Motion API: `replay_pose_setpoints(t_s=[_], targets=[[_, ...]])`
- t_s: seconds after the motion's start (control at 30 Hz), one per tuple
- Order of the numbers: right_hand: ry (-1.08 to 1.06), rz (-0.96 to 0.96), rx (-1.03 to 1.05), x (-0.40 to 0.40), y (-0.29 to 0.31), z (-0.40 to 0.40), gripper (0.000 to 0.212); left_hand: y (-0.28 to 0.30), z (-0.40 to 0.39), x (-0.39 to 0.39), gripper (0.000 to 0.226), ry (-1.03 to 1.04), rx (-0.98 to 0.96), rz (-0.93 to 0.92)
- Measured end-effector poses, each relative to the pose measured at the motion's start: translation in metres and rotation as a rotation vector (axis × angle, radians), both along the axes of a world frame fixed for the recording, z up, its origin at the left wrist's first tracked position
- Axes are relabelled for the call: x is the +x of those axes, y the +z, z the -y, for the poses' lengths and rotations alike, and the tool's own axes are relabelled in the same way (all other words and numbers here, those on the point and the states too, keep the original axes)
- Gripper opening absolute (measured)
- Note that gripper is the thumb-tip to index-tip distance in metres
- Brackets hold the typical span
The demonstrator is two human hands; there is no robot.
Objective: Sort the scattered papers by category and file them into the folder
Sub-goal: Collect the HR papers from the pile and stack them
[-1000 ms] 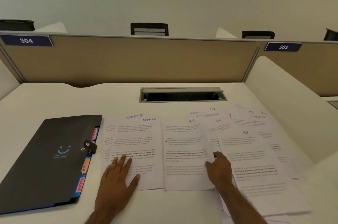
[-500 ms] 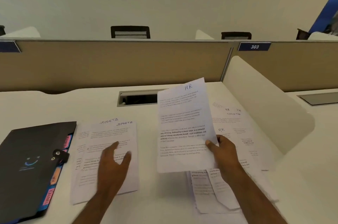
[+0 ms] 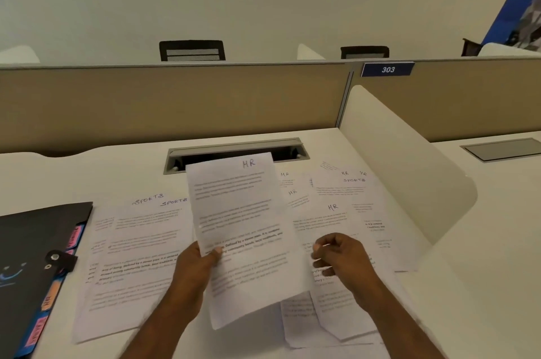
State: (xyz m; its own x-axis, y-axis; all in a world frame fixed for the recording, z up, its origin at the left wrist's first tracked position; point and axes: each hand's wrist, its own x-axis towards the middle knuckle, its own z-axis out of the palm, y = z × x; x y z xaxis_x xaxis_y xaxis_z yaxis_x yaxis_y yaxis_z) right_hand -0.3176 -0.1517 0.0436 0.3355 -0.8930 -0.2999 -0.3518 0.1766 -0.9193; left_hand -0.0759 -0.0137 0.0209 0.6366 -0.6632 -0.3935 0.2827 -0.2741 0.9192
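My left hand pinches the left edge of a printed sheet headed "HR" and holds it tilted above the desk. My right hand hovers just right of that sheet with loosely curled fingers, and I see nothing in them. Under and behind it lies a scattered spread of papers, most headed HR and one headed SPORTS. A pile of two sheets headed SPORTS lies left of centre. The black expanding folder lies shut at the far left, with coloured tabs along its right edge.
The white desk ends at a tan partition at the back. A cable slot opens behind the held sheet. A white curved divider walls off the right side.
The right hand lifted the HR sheet off the desk and passed it to the left hand. The left hand left the SPORTS pile to take it, and the right hand let go.
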Motion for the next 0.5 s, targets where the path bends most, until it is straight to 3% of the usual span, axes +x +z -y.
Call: replay_pose_setpoints(t_s=[0.1,0.17,0.23,0.3,0.43,0.5], targets=[[-0.089,-0.278,-0.166,-0.024,-0.020,0.026,0.021,-0.005,-0.005,0.010,0.024,0.073,0.017,0.010],[-0.117,-0.478,-0.245,-0.040,-0.035,0.043,0.043,-0.008,-0.009,0.016,0.022,0.113,0.029,0.031],[-0.126,-0.672,-0.219,-0.051,-0.045,0.054,0.068,-0.009,-0.012,0.020,0.024,0.132,0.053,0.061],[-0.109,-0.866,-0.182,-0.053,-0.051,0.058,0.081,-0.011,-0.013,0.022,0.028,0.144,0.071,0.074],[-0.132,-0.949,-0.131,-0.044,-0.055,0.061,0.084,-0.013,-0.015,0.021,0.032,0.130,0.108,0.096],[-0.178,-0.913,-0.151,-0.039,-0.058,0.063,0.069,-0.014,-0.014,0.021,0.031,0.114,0.119,0.102]])
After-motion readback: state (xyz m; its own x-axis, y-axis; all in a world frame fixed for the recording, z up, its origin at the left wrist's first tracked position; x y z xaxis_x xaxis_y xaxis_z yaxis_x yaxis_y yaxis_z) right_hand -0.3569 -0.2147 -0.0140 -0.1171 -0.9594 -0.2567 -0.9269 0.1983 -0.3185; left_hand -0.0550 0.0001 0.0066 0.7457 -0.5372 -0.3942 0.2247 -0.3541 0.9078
